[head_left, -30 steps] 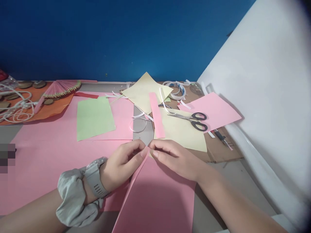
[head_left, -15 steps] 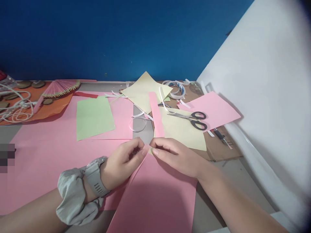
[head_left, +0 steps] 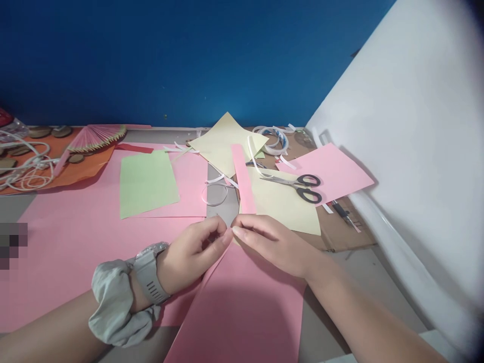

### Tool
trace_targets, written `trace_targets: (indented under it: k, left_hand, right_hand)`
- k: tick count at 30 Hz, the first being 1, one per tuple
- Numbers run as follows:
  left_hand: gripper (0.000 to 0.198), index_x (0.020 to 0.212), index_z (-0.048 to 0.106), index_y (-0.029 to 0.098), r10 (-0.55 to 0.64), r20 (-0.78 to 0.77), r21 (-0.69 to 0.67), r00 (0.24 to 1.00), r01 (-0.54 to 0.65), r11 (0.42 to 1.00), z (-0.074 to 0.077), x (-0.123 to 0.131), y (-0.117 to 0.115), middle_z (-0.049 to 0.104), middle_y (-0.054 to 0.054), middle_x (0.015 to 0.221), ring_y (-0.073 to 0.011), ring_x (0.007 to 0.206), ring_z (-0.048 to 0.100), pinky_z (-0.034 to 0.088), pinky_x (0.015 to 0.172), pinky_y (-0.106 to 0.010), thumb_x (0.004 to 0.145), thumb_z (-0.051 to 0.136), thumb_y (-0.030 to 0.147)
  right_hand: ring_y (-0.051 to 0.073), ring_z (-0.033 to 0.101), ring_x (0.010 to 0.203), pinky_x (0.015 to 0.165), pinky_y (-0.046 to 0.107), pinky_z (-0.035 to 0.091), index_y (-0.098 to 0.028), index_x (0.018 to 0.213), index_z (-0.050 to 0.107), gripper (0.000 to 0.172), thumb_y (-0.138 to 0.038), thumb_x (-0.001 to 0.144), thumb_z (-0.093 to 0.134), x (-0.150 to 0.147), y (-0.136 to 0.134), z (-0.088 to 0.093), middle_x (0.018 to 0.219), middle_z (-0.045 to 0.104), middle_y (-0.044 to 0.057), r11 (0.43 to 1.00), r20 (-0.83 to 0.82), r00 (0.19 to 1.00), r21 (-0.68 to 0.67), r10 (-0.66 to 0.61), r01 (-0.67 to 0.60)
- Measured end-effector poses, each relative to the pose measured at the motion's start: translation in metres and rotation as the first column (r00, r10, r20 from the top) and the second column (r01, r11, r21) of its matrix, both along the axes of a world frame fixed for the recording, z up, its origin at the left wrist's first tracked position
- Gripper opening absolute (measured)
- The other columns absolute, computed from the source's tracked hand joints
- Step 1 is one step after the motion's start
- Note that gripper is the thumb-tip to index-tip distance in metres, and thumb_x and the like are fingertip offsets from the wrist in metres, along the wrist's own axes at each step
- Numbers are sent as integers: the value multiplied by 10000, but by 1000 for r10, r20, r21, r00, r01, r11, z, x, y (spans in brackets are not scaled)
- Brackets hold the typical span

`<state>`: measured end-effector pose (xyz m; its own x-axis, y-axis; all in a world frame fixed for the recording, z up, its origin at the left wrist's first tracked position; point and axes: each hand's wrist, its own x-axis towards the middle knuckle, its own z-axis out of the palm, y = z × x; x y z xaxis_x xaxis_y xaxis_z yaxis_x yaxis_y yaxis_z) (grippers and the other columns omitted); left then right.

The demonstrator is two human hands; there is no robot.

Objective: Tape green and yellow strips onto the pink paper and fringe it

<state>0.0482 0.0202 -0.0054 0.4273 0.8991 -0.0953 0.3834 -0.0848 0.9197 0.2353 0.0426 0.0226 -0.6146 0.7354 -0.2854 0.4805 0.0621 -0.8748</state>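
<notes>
My left hand (head_left: 200, 247), with a grey watch (head_left: 151, 277) and a pale scrunchie (head_left: 117, 305) at its wrist, is closed, thumb and fingers pinched. My right hand (head_left: 274, 244) is also closed, its fingertips meeting those of the left. Between them they pinch the far end of a pink paper sheet (head_left: 245, 302) that slopes down toward me. A small pale yellow-green bit shows under the right fingertips; the fingers hide most of it. Just beyond the hands lies a pink paper strip (head_left: 243, 181) over pale yellow paper (head_left: 283, 206).
Black-handled scissors (head_left: 308, 187) rest on the yellow paper. Behind are a roll of tape (head_left: 276, 141) and another yellow sheet (head_left: 227, 141). Green paper (head_left: 147, 184), a folded pink fan (head_left: 96, 138) and a white cable (head_left: 32, 166) lie left. A white wall (head_left: 423, 126) bounds the right.
My fingertips have drawn closer together, covering more of the small pale bit between them. The things on the table lie as before.
</notes>
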Motion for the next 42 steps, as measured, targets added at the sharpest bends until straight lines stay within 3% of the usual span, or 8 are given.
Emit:
trace_targets:
  k: [4,9,15,20,24,31,42]
  left_hand:
    - [242,745,448,174,-39,41,-23,998,40,999,0,0,0,394,45,655,-97,605,360,332,566,-229,911,400,344]
    - [363,655,363,182,-81,71,-139,994,90,986,5,-3,3,292,58,624,-88,588,301,300,546,-220,920,373,429]
    - [400,665,375,182,-123,-55,-237,991,106,966,8,-7,12,268,59,630,-86,571,271,256,512,-227,886,387,514]
    - [426,635,328,190,-69,-157,-302,985,18,953,16,-6,12,257,72,577,-79,522,253,217,472,-225,843,446,543]
    - [397,659,380,188,-46,-137,-283,989,5,959,20,-7,12,309,71,579,-84,531,287,247,496,-227,847,448,532]
    - [383,668,392,186,-121,-99,-250,988,93,964,23,-16,17,343,59,633,-97,587,318,282,560,-238,868,426,511]
    - [370,667,344,196,-210,-302,-114,930,184,976,23,-35,29,281,68,609,-99,567,258,243,528,-234,872,431,491]
  right_hand:
    - [101,364,619,566,235,301,-208,737,449,310,-433,941,386,-2,-1,-1,676,392,-50,999,-45,999,37,-11,12]
    - [110,390,645,577,243,305,-209,728,436,313,-416,951,364,1,1,-3,700,425,-41,986,-52,994,135,-94,100]
    - [105,335,614,553,253,266,-215,697,361,318,-402,954,357,3,3,-3,676,351,-53,974,6,991,186,-136,132]
    - [104,313,602,543,253,257,-215,689,338,320,-400,947,378,1,4,-4,658,319,-55,967,-16,987,201,-157,157]
    - [107,323,607,553,251,272,-213,692,360,313,-390,949,379,2,6,-5,650,325,-52,950,-63,975,221,-211,220]
    - [106,316,590,547,250,268,-210,675,362,329,-397,944,393,5,9,-1,633,323,-53,920,-99,957,263,-273,290]
    - [105,318,602,557,249,265,-207,662,356,333,-384,940,409,13,22,-9,647,318,-51,839,-100,925,395,-365,374]
